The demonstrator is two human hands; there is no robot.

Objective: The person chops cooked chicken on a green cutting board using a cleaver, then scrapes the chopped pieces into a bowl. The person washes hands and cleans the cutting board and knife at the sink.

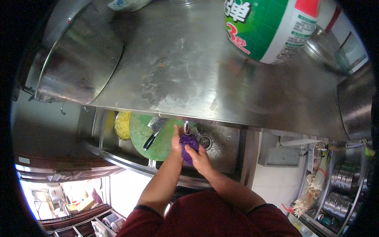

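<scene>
Beneath the chrome faucet (186, 127), my right hand (199, 155) grips a dark purple cloth or vegetable-like bundle (189, 145); which it is, I cannot tell. My left hand (177, 142) lies against the bundle's left side, fingers extended and partly hidden. Both hands look wet. To their left, a cleaver (156, 127) with a black handle rests on a round green cutting board (142, 139) over the sink. A bowl of yellow shredded food (122, 126) sits at the board's left edge. The steel sink basin (222, 148) with its drain (205, 142) is on the right.
A stainless steel shelf (189, 68) spans above the sink, bearing a large green and white bottle (266, 29) and a large metal vessel (80, 65). At the lower right stands a rack with bundled pale green-topped vegetables (314, 183) and metal containers (337, 204).
</scene>
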